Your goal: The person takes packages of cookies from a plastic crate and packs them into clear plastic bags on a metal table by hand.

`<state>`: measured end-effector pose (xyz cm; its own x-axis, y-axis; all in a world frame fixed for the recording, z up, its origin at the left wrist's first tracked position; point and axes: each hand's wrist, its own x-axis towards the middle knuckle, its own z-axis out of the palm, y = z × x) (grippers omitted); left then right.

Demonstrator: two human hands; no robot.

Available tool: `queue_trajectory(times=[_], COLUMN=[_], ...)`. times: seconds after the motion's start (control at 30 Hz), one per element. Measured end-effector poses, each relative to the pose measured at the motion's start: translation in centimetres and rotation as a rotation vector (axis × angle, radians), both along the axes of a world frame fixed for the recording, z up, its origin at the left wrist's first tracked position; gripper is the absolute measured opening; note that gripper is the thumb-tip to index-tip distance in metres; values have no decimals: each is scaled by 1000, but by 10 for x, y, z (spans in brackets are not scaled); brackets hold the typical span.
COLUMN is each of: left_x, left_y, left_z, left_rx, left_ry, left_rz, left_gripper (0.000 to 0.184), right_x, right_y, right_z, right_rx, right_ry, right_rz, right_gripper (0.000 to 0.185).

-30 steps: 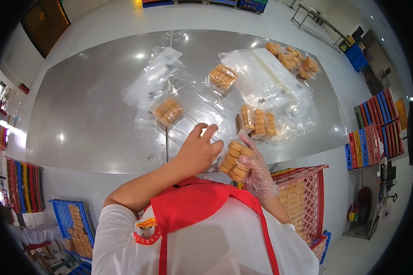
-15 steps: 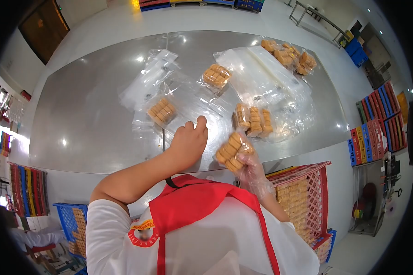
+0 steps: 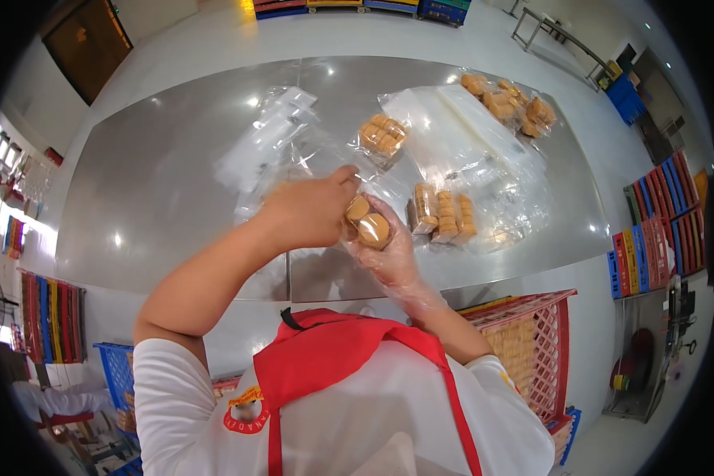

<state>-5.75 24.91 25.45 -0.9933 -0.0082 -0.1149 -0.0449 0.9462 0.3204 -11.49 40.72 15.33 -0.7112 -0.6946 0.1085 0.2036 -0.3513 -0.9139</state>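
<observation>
Head view, cookie pack (image 3: 372, 229) in right hand (image 3: 392, 259), left hand (image 3: 312, 213) alongside

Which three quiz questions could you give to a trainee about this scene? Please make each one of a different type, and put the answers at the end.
1. Multiple choice: Which hand wears the clear plastic glove?
A) left
B) right
C) both

2. True or false: The reddish crate near the person's right arm stands on top of the metal table.

3. Fill the gap: The gloved hand holds a small group of round, brown ___.

Key:
1. B
2. False; the crate is off the table, beside the person's right arm.
3. biscuits
</observation>
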Motion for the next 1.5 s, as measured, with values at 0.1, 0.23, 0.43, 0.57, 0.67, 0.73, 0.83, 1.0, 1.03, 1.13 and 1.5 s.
queue_trajectory(times=[0.1, 0.23, 0.43, 0.57, 0.67, 0.73, 0.83, 1.0, 1.03, 1.13, 1.5], left_x=[3, 11, 13, 14, 16, 17, 25, 30, 30, 30, 24], left_y=[14, 41, 68, 84, 87, 86, 79, 83, 86, 96, 84], left_z=[-5, -27, -49, -54, -63, -58, -52, -49, -53, -61, -94], left_rx=[-39, -80, -20, 15, 25, 66, 43, 130, 153, 159, 116], left_ry=[-27, 61, 49, -25, 53, -25, 22, -4, 41, 89, 203], left_rz=[-23, -74, -74, -111, -176, -108, -110, -40, -50, -148, -253], left_gripper=[69, 68, 67, 64, 63, 63, 66, 77, 76, 71, 63], right_x=[-15, -14, 11, 6, 11, 12, 6, 31, 32, 12, -10], right_y=[3, -8, -21, -58, -77, -74, -50, -43, -44, -62, -107], right_z=[-8, -22, -56, -82, -59, -53, -67, -52, -52, -67, -81], right_rx=[92, 45, 51, 47, 18, 38, 130, 438, 406, -28, -246], right_ry=[-210, -702, -510, -1007, -952, -890, -797, -767, -788, -868, -978], right_rz=[184, 150, 142, 240, 196, 148, 82, -160, -140, 161, -12], right_gripper=[66, 53, 44, 43, 48, 49, 43, 22, 18, 16, 13])
